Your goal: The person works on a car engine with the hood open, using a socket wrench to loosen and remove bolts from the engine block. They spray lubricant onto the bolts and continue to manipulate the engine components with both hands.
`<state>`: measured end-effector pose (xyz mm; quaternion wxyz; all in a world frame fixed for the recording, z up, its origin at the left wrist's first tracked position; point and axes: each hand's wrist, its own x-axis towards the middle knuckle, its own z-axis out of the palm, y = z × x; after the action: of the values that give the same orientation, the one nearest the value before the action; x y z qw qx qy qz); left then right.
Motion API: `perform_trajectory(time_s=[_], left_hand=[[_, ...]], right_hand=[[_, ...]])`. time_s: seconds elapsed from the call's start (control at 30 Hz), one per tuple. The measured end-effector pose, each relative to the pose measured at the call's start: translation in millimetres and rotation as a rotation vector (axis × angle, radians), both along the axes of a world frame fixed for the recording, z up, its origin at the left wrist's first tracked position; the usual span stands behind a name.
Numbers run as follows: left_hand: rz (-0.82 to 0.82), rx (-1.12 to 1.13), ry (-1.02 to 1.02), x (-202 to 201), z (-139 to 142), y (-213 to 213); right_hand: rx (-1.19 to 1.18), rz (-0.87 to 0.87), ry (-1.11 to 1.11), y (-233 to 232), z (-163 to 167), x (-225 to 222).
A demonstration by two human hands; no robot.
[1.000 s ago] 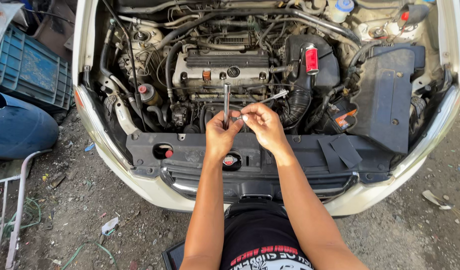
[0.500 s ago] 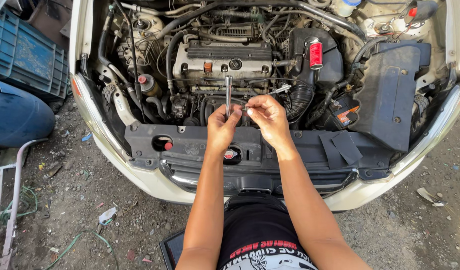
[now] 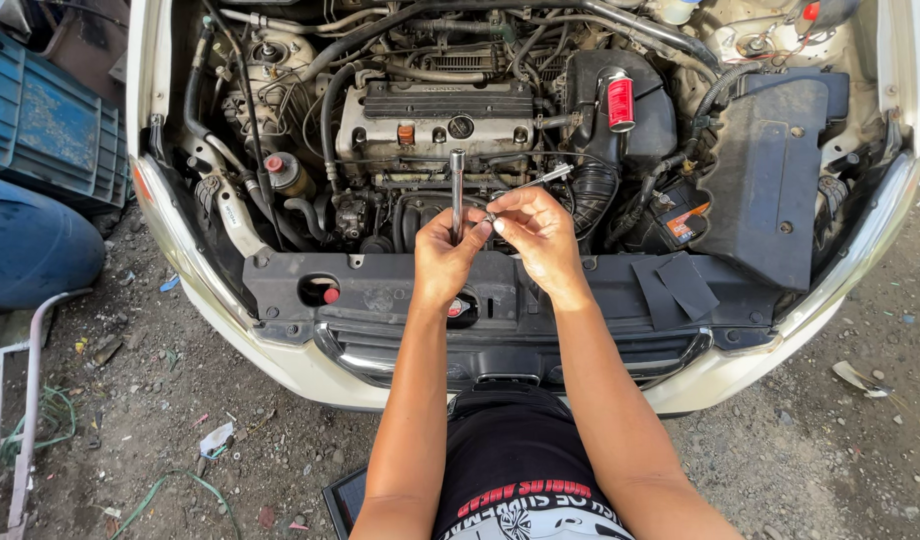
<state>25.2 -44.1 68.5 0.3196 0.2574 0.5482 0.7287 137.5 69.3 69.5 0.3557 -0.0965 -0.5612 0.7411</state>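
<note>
Careful: your left hand (image 3: 445, 255) clenched on upright socket extension bar (image 3: 457, 190), right hand (image 3: 535, 235) pinching small ratchet tool (image 3: 530, 183) against it, both above open engine bay (image 3: 380, 215). Loose pinch could let tool drop into gaps below your hands.

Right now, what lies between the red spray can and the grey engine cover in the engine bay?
In the head view, only a black air intake housing lies between the red spray can and the grey engine cover.
</note>
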Motion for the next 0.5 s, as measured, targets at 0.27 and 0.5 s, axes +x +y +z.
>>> perform_trajectory(time_s=[0.27,0.5], left_hand=[[-0.020,0.074,0.025,-1.1,-6.7,-1.6],[-0.030,0.024,0.010,-4.6,-13.6,-4.4]], right_hand=[[-0.014,-0.004,0.006,-1.1,-6.2,2.3],[-0.014,0.070,-0.043,0.0,-10.2,1.2]])
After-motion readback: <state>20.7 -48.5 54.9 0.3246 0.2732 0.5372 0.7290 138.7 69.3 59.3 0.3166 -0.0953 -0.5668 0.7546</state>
